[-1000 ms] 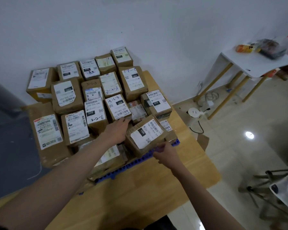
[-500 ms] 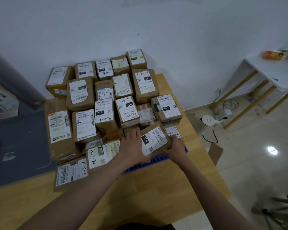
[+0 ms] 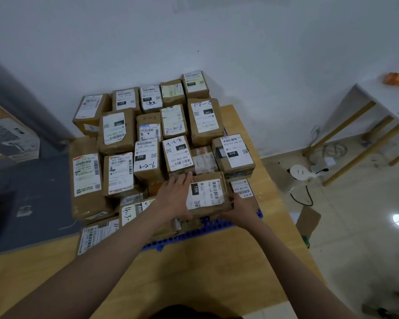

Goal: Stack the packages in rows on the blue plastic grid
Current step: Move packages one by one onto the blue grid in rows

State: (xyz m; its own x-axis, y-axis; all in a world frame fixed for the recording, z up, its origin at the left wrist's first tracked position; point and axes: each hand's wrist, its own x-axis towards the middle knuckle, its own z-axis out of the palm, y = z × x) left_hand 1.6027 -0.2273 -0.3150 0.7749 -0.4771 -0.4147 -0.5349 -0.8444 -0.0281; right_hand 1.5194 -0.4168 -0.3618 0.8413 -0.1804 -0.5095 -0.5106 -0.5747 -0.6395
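Squared up since half a second ago: 15H package [image 3: 206, 195] now straighter at lower centre of frame, atop lower packages at the near edge of the blue plastic grid [image 3: 219, 222]. Could slide off toward the bench [image 3: 205, 261] if released unlevel. Left hand [image 3: 174, 196] flat against its left side, fingers extended; right hand [image 3: 241, 209] curled round its lower right corner.
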